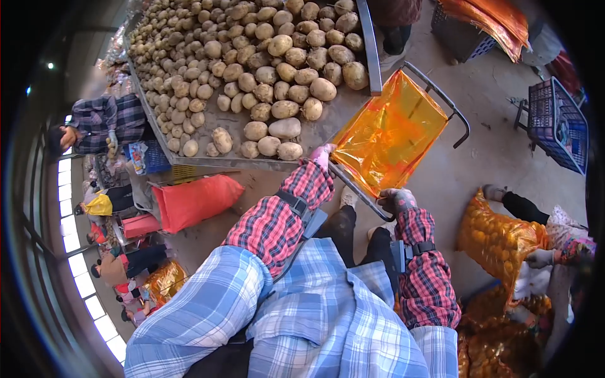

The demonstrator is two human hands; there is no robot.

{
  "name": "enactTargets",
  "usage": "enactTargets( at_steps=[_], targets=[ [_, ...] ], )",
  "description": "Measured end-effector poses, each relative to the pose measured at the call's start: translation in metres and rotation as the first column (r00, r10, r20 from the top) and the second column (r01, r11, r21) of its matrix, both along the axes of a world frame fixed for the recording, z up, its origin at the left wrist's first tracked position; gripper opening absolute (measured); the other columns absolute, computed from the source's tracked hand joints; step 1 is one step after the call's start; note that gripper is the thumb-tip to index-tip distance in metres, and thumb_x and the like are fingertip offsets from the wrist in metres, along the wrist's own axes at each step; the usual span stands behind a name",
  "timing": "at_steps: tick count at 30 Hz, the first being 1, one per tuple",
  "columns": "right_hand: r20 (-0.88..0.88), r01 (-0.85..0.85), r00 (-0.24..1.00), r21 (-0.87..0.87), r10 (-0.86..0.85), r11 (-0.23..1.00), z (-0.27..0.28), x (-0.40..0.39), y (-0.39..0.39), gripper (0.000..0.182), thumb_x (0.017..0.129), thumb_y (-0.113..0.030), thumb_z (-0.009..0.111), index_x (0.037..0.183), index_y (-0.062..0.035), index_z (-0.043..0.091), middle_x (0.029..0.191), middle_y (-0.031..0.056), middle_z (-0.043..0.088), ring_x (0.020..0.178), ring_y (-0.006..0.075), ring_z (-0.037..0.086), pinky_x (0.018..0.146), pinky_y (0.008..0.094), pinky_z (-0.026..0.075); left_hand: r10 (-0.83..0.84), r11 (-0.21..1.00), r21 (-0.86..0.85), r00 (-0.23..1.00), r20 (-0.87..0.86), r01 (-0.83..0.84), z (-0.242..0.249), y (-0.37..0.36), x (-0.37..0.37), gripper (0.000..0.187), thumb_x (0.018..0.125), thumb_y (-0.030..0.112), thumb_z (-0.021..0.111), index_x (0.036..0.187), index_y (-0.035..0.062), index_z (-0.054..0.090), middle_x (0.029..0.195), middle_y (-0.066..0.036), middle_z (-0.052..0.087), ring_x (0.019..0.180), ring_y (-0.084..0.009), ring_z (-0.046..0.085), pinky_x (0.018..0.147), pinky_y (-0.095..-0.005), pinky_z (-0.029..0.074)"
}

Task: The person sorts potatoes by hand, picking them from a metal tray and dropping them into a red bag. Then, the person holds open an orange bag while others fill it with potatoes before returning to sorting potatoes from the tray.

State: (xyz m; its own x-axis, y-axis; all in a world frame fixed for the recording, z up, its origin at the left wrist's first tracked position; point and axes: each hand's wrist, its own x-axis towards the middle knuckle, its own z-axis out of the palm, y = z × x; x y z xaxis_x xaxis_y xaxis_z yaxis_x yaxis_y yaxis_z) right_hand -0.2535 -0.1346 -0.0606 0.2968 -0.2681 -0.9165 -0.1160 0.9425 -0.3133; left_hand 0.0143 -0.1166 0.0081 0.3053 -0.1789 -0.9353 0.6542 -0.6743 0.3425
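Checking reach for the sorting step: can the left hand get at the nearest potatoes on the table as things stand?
Probably yes. The left hand sits at the table edge, on the orange bag frame, with potatoes just beside it and nothing between. It grips the frame, though, so it would have to let go first.

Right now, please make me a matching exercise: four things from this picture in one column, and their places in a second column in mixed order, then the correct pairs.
Things:
1. pile of brown potatoes
2. translucent orange plastic bag
3. red cloth sack
4. blue plastic crate

Places:
A. on the concrete floor below the table edge
B. stretched on a metal frame held by the left hand and right hand
C. on the grey metal sorting table
D. far right, near the picture's edge

Pairs: 1-C, 2-B, 3-A, 4-D
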Motion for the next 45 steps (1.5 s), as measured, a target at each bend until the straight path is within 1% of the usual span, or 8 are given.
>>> enactTargets(
  at_steps=[12,16,20,24,26,28,35,45],
  targets=[
    [-0.155,-0.155,0.973,0.102,0.169,0.983,0.023,0.012,-0.011,0.019,0.084,-0.013,0.070,0.097,0.0011,0.071,0.088,0.0160,0.075,0.077,0.0266,0.073,0.071,0.0357,0.059,0.513,0.754,-0.360,0.835,-0.198,-0.549,0.010,0.023,-0.035,0.034,0.097,0.034,0.063,0.107,0.0020,0.065,0.090,-0.010,0.072,0.061,-0.0164,0.068,0.048,-0.0254,0.055],
    [-0.134,-0.356,0.929,-0.063,0.346,0.932,0.026,0.005,-0.027,0.028,0.084,-0.021,0.073,0.099,0.0028,0.071,0.087,0.0154,0.074,0.073,0.0249,0.071,0.070,0.0334,0.056,0.244,0.904,-0.380,0.966,0.087,-0.194,-0.011,0.058,-0.055,0.033,0.095,0.028,0.069,0.117,0.0048,0.062,0.098,-0.007,0.068,0.076,-0.0156,0.067,0.065,-0.0285,0.059],
    [-0.377,-0.769,0.621,-0.124,0.687,0.627,0.084,-0.015,-0.082,0.038,0.084,-0.031,0.076,0.107,-0.0016,0.074,0.092,0.0117,0.076,0.081,0.0196,0.070,0.079,0.0309,0.052,0.137,0.978,-0.185,0.966,0.221,-0.096,-0.005,0.058,-0.055,0.035,0.093,0.027,0.071,0.116,0.0020,0.063,0.096,-0.005,0.068,0.077,-0.0142,0.066,0.065,-0.0276,0.058],
    [-0.717,-0.701,0.673,-0.538,0.183,0.468,0.102,-0.042,-0.193,0.044,0.091,-0.038,0.068,0.120,-0.0042,0.067,0.104,0.0135,0.073,0.095,0.0239,0.068,0.094,0.0360,0.049,0.190,0.968,-0.202,0.959,0.212,-0.147,-0.011,0.065,-0.057,0.036,0.092,0.029,0.073,0.114,0.0010,0.065,0.092,-0.004,0.068,0.077,-0.0133,0.066,0.067,-0.0267,0.058],
    [-0.801,-0.803,0.594,-0.596,-0.072,0.010,0.134,-0.009,-0.215,0.045,0.094,-0.040,0.064,0.128,-0.0096,0.062,0.122,0.0160,0.065,0.113,0.0290,0.062,0.100,0.0403,0.046,0.296,0.926,-0.283,0.945,0.139,-0.249,0.006,0.064,-0.060,0.036,0.091,0.029,0.073,0.112,0.0013,0.067,0.091,-0.004,0.068,0.079,-0.0137,0.066,0.072,-0.0286,0.056],
    [-0.769,-0.770,0.634,-0.638,0.082,-0.025,0.070,-0.003,-0.254,0.045,0.096,-0.038,0.062,0.134,-0.0153,0.058,0.133,0.0170,0.057,0.123,0.0334,0.055,0.103,0.0422,0.045,0.328,0.911,-0.311,0.933,0.145,-0.272,-0.002,0.069,-0.058,0.032,0.092,0.028,0.072,0.110,0.0019,0.068,0.091,-0.005,0.067,0.081,-0.0139,0.065,0.072,-0.0293,0.055],
    [-0.693,-0.768,0.638,-0.609,0.337,0.199,0.059,0.040,-0.257,0.030,0.102,-0.030,0.054,0.128,-0.0175,0.064,0.078,0.0077,0.063,0.071,0.0185,0.060,0.066,0.0347,0.049,0.521,0.830,-0.325,0.838,0.160,-0.454,0.020,0.099,-0.061,0.034,0.095,0.025,0.065,0.114,-0.0027,0.065,0.103,-0.012,0.070,0.089,-0.0201,0.069,0.082,-0.0316,0.056],
    [-0.600,-0.681,0.730,-0.592,0.328,0.432,0.070,0.038,-0.215,0.029,0.100,-0.028,0.056,0.124,-0.0153,0.067,0.077,0.0097,0.063,0.069,0.0193,0.060,0.067,0.0339,0.049,0.391,0.905,-0.269,0.892,0.226,-0.328,0.014,0.134,-0.039,0.030,0.097,0.027,0.066,0.112,0.0010,0.067,0.093,-0.004,0.069,0.076,-0.0129,0.066,0.069,-0.0262,0.056]
  ],
)
